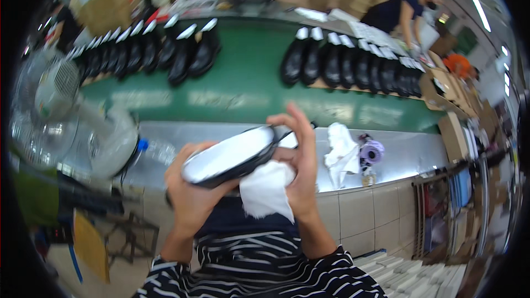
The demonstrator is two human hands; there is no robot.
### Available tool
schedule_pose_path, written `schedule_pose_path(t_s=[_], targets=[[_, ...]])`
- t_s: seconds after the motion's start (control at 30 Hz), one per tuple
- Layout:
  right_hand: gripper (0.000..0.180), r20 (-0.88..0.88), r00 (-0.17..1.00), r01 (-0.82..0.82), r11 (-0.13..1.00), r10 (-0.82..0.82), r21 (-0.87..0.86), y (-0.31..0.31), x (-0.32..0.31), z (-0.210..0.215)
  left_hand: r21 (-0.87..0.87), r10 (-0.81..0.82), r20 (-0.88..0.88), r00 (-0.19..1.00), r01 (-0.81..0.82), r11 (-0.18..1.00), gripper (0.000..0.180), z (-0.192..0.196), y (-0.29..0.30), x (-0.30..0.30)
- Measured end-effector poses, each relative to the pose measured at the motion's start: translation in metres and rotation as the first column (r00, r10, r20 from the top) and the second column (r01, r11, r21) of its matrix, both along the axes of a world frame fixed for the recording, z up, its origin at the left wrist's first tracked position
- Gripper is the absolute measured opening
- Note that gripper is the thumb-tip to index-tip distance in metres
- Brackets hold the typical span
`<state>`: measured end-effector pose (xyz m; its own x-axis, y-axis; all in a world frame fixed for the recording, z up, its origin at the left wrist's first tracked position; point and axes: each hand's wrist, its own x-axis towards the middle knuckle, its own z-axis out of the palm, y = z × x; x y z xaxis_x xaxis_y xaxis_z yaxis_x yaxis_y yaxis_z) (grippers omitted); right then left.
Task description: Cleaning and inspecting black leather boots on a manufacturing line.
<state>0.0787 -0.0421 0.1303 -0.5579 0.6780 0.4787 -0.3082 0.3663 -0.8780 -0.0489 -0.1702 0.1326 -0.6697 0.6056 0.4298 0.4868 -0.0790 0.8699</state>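
My left hand (194, 187) grips one end of a black shoe (234, 157), which is tilted in front of my body. A broad, bright white face of the shoe is turned upward; glare hides its detail. At the shoe's other end is my right hand (302, 168), its fingers raised and bent. A white cloth (269, 187) is tucked in that hand and hangs down below the shoe. The right palm and some fingers are partly hidden behind the shoe and cloth.
Rows of black shoes (201, 55) with white paper stand on the green conveyor belt (248, 72). Along the metal ledge (392, 168) lie another white cloth (342, 152), a small purple fan (372, 153) and a plastic bottle (157, 150). A large fan (58, 85) stands left; a co-worker (400, 16) works at far right.
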Motion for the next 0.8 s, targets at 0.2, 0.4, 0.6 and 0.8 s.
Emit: schedule_pose_path(t_s=[0.2,0.4,0.6,0.8], targets=[[0.048,0.187,0.879,-0.396,0.891,0.438,-0.223,-0.002,0.024,-0.029,0.088,0.021,-0.543,0.839,0.032,0.996,0.066,0.01,0.006,-0.004],[0.037,0.083,0.933,-0.346,0.936,0.351,-0.065,-0.016,0.02,-0.029,0.051,-0.074,-0.414,0.907,0.104,0.993,0.073,0.0,0.006,-0.008],[0.043,0.056,0.964,-0.258,0.966,0.259,-0.024,-0.018,0.017,-0.04,0.025,-0.001,-0.457,0.889,0.014,1.0,0.076,0.001,0.003,-0.003],[0.04,0.035,0.977,-0.209,0.974,0.212,-0.089,-0.029,0.011,-0.035,0.036,0.027,-0.415,0.909,-0.013,0.999,0.057,-0.001,0.0,0.001]])
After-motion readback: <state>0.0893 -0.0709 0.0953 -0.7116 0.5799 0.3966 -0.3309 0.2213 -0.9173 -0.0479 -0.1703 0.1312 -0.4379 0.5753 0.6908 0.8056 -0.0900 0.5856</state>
